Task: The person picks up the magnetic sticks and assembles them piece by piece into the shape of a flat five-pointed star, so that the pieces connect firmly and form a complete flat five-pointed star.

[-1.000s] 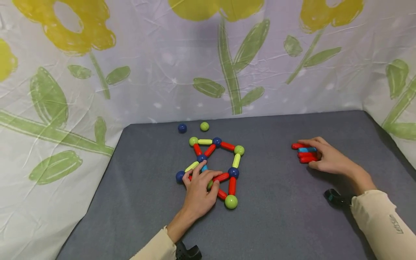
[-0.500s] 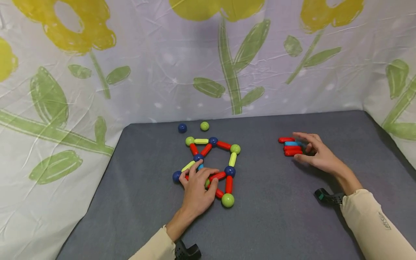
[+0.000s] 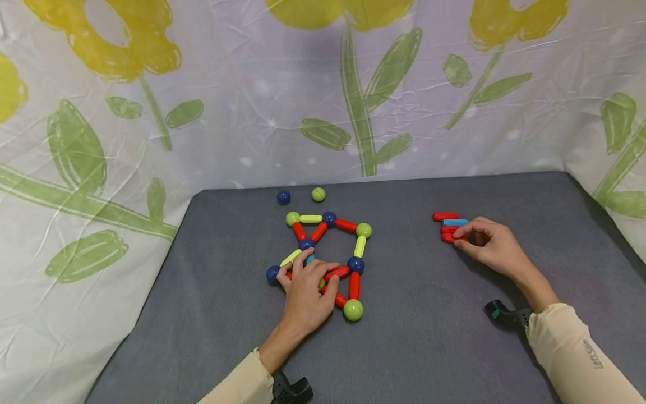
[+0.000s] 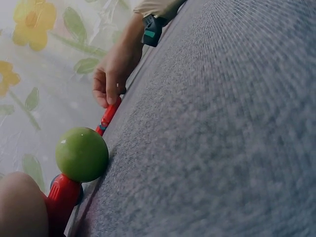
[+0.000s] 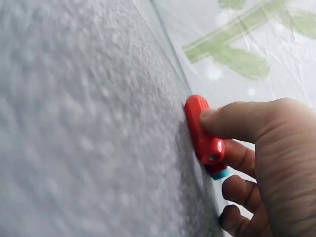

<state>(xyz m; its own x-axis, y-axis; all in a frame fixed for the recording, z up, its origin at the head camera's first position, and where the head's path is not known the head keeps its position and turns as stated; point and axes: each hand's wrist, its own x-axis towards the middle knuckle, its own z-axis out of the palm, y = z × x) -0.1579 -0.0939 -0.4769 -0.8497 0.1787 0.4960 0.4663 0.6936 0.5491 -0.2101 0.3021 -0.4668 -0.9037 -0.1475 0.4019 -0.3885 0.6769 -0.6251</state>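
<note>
The left hand [image 3: 305,297] rests with straight fingers on the rod-and-ball frame [image 3: 323,258] at the desk's [image 3: 429,336] centre. At three o'clock from it, the right hand [image 3: 487,247] pinches a red rod [image 3: 448,238] from the loose rod pile [image 3: 450,226]. The neighbouring rods may cling and lift along; a shifting left palm could pull the frame's joints apart.

Flat rod-and-ball frame [image 3: 328,252], small stack of rods [image 3: 449,227] — red, blue
</note>
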